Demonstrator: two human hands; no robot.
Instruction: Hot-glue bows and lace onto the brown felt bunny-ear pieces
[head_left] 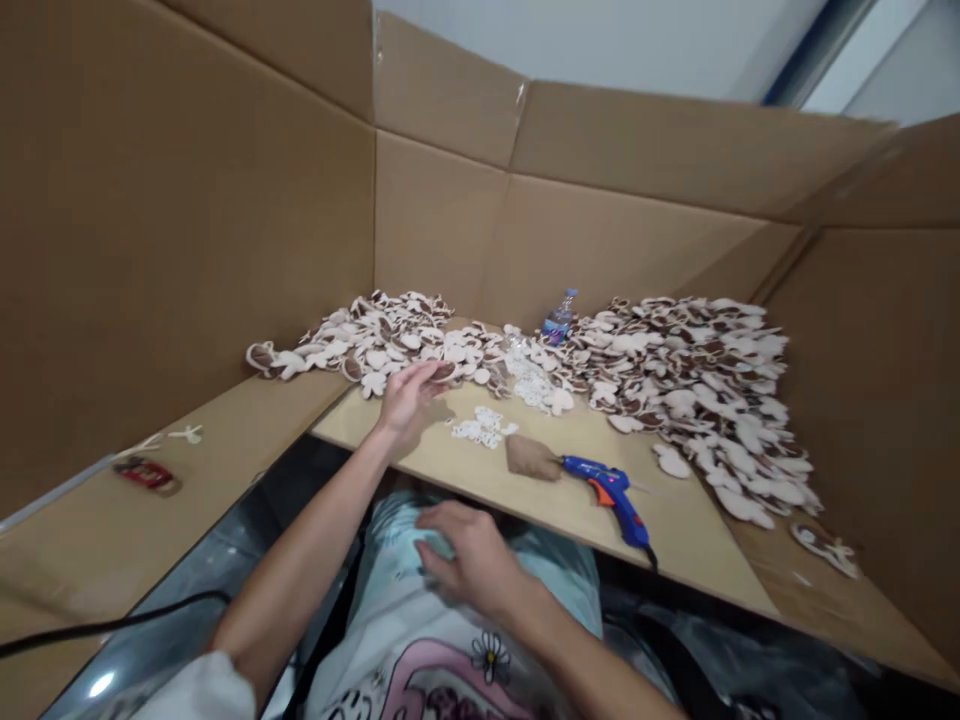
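My left hand (409,395) is raised over the left part of the pale board (420,440), its fingers closed on a small brown and white piece (444,372) by the left pile (390,335). My right hand (469,550) hangs over my lap, in front of the board's near edge, with its fingers apart and nothing in them. Small white pieces (484,427) lie on the board between the hands and the piles. A blue glue gun (611,490) with an orange trigger rests on the right, its nozzle at a brown pad (531,458).
A large pile of brown and white pieces (675,370) covers the back right. A plastic bottle (559,318) stands behind. Cardboard walls (435,210) enclose the table. A red object (146,473) and a black cable (112,625) are at the left.
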